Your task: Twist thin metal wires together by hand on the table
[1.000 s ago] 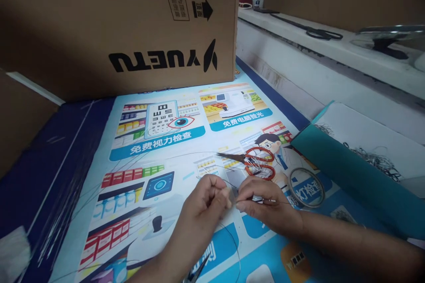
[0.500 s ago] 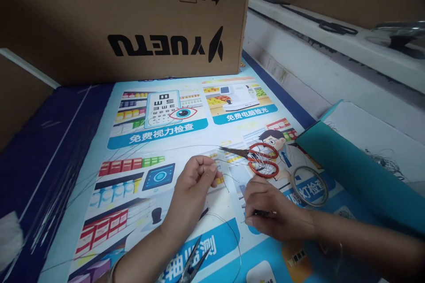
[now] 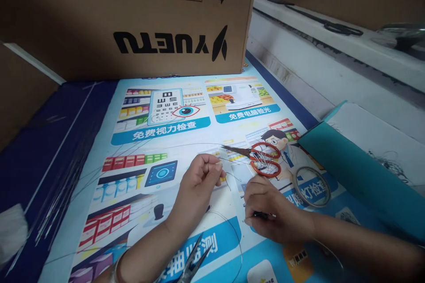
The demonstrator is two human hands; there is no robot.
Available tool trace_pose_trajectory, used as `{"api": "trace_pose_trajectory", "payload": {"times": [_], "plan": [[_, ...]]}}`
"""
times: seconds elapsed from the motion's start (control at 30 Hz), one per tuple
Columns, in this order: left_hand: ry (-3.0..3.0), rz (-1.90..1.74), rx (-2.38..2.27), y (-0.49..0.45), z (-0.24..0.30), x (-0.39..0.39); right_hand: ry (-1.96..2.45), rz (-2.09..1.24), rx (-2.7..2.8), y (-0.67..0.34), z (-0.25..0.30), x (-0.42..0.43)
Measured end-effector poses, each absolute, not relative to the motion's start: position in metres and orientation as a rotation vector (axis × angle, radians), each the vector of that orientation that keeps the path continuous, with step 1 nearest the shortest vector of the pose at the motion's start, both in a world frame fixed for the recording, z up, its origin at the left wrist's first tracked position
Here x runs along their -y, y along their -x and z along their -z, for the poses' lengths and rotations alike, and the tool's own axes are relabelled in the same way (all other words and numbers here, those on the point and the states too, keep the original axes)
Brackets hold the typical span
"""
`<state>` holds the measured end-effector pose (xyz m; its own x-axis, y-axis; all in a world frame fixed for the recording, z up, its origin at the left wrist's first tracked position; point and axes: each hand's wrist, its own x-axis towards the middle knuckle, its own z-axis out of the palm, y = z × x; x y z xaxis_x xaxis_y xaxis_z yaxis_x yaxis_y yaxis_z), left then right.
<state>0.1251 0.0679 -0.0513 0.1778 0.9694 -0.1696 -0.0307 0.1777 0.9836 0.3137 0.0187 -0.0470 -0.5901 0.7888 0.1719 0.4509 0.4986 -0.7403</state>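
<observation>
My left hand (image 3: pixel 202 179) is closed in a pinch, thumb against forefinger, on a thin wire (image 3: pixel 228 181) whose end bends down past the fingertips. My right hand (image 3: pixel 270 205) is curled shut to the right of it, around a small dark object (image 3: pixel 264 215) mostly hidden by the fingers. Just beyond the right hand lie red-handled scissors (image 3: pixel 265 159), blades pointing left, with several short wire pieces over the handles. Below the left wrist, pliers (image 3: pixel 192 261) rest with their jaws apart. A long wire (image 3: pixel 240 239) curves beside them.
A big cardboard box (image 3: pixel 179 9) stands at the back of the printed table cover (image 3: pixel 219 135). A roll-like ring (image 3: pixel 312 186) lies right of my right hand, near a teal open box (image 3: pixel 358 163) with tangled wire. Straight wires (image 3: pixel 63 194) lie at left.
The view has shifted slightly, moving the scene a little to the right. Both hands keep nearly the same pose. A curved wire now shows more clearly below my right forearm.
</observation>
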Motion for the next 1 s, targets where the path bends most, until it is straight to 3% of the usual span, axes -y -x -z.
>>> {"api": "trace_pose_trajectory", "payload": {"times": [0.53,1.0], "plan": [[-1.116,-0.974,-1.117,-0.125,0.051,-0.069,1.003,-0.868,2.294,-0.314,0.053,-0.017],[-1.717,-0.594,-1.023,-0.121,0.037,-0.07,0.977,-0.823,2.3,-0.316,0.05,-0.017]]}}
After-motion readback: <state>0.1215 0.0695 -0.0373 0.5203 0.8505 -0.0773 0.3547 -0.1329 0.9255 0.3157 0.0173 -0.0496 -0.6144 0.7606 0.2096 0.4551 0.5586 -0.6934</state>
